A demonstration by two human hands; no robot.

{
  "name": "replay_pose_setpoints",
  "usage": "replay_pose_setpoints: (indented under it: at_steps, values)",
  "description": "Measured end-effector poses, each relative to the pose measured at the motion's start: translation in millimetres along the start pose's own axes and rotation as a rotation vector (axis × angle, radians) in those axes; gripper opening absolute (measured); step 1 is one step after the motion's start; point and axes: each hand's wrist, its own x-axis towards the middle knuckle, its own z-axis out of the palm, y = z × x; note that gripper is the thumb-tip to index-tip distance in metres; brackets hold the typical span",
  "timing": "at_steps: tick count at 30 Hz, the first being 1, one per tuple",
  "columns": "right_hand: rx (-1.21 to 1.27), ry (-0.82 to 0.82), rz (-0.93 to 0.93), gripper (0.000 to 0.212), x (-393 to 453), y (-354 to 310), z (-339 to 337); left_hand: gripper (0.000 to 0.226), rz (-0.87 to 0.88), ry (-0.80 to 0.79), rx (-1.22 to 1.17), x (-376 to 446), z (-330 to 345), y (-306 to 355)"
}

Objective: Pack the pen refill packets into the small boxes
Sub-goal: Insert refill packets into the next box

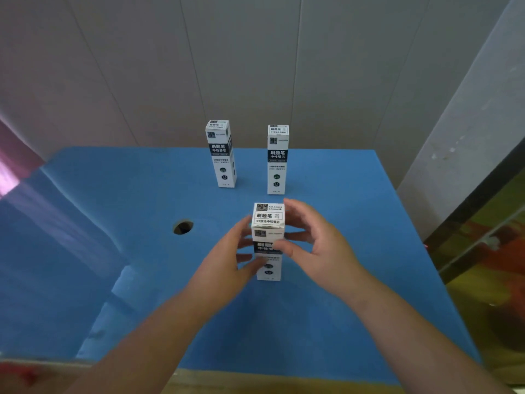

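White "刷题笔" box (268,223) stands clamped by both hands' fingers (295,247).

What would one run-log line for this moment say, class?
left hand: grips near box | right hand: grips it | box: upright, closed | two far boxes: upright, untouched

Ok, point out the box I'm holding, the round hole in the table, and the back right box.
held box (268,216): head view, top flap
round hole (183,227): head view, dark centre
back right box (277,160): head view, front face
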Motion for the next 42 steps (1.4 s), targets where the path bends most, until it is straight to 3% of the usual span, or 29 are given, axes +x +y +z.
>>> replay_pose_setpoints:
  at_steps: [7,12,20,29,42]
  values:
    - [-0.012,0.001,0.119,0.057,-11.1,28.3,7.7,0.049,-0.135,-0.058,0.130,14.8,22.1,-29.5]
    - [-0.063,0.050,0.199,0.052,-4.0,55.7,-6.5,0.050,-0.111,-0.098,0.200,50.6,35.0,-23.5]
    - [-0.261,0.129,0.248,0.066,42.4,85.5,-66.8,0.045,-0.055,-0.140,0.200,132.5,72.9,-5.6]
    - [-0.323,0.191,0.318,0.053,98.6,119.7,-124.2,0.041,-0.013,-0.151,0.216,224.4,105.7,3.8]
    - [-0.372,0.213,0.355,0.058,128.0,136.6,-146.0,0.040,-0.017,-0.163,0.180,266.6,115.2,1.2]
